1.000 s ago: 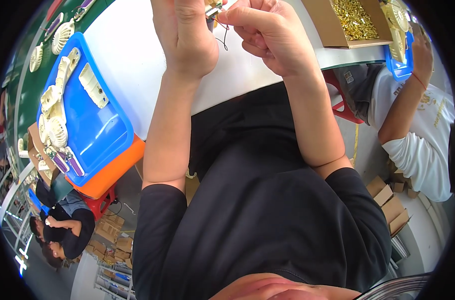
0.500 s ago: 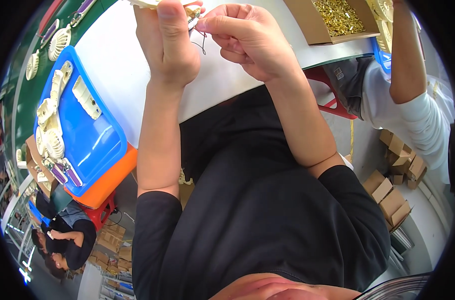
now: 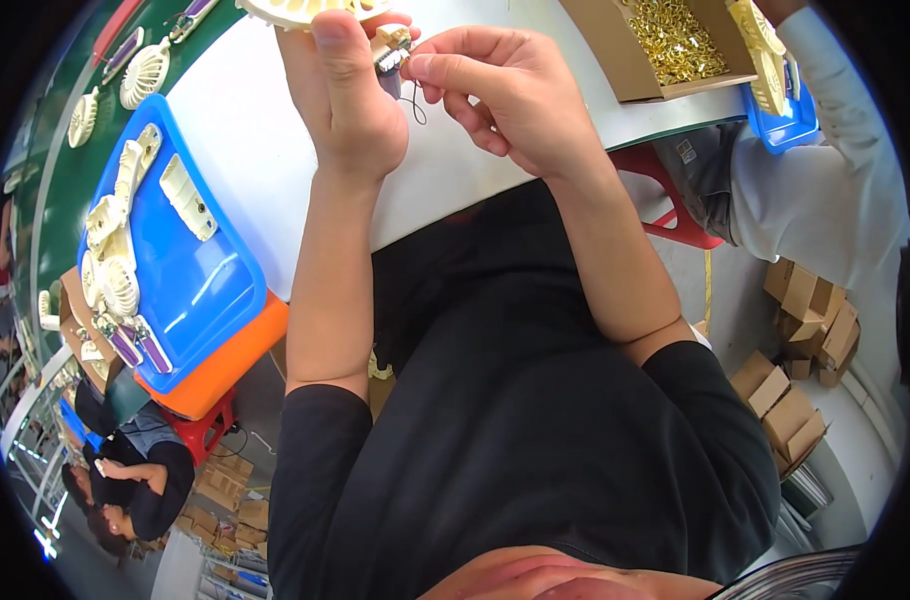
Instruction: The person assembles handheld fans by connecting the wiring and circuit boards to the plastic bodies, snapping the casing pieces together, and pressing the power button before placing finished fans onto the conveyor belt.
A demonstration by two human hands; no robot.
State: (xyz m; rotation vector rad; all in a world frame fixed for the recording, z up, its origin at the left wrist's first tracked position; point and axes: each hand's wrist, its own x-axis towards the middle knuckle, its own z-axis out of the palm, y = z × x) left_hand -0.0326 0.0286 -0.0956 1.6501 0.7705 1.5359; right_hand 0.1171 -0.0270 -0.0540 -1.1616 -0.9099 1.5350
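Note:
At the top of the view, my left hand (image 3: 350, 105) is closed around a cream plastic fan housing (image 3: 300, 12) with slats, which the picture's edge cuts off. A small part with a white connector-like piece (image 3: 391, 62) shows beside its fingers. My right hand (image 3: 525, 95) pinches a thin dark wire (image 3: 418, 108) right beside that part, thumb and forefinger together. The wire hangs down in a small loop. What lies inside the housing is hidden.
A blue tray (image 3: 210, 315) with cream fan parts stands at left on an orange bin (image 3: 225, 362). Beyond the white tabletop (image 3: 245, 110), a cardboard box (image 3: 640, 75) holds small gold-coloured pieces. A co-worker's pale sleeve (image 3: 845, 90) is at right, near another blue tray (image 3: 790, 125).
Both hands appear slightly lower in the picture, and more of the slatted housing shows. My right hand still pinches by the small part. The co-worker's arm at right has shifted.

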